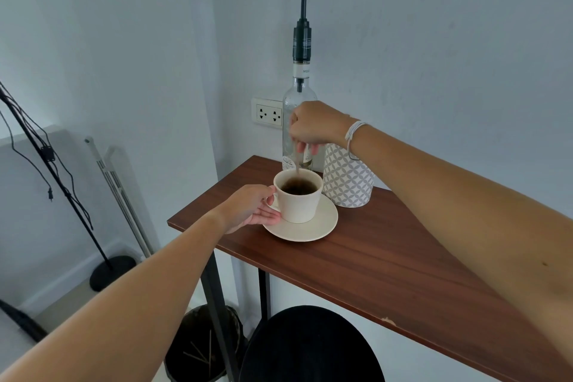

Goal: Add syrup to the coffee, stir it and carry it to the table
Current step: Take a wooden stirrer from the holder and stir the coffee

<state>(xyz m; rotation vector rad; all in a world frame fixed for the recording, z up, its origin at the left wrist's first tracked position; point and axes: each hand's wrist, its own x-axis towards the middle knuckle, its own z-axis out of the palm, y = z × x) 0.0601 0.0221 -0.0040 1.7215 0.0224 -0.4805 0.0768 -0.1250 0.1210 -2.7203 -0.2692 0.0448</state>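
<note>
Coffee sits dark in a cream cup, and the cup stands on a matching saucer near the back corner of a narrow wooden table. Your left hand steadies the cup at its handle side, fingers curled loosely round the handle and resting on the saucer's rim. Your right hand hovers above the cup, pinching the top of a thin stirrer that drops straight into the coffee; the stirrer is blurred, which suggests stirring is the step in hand. Directly behind the cup stands a tall clear syrup bottle with a black pump, its spout pointing left, away from the cup. A patterned white-and-grey canister stands just beside the cup on the right, close to your right wrist. To stir well, keep your left hand firm on the handle so the cup does not slide on the saucer, make small circles that stay clear of the rim so nothing slops over, and keep your wrist from brushing the canister. Lift the stirrer out slowly and let it drip over the cup before you carry anything.
</note>
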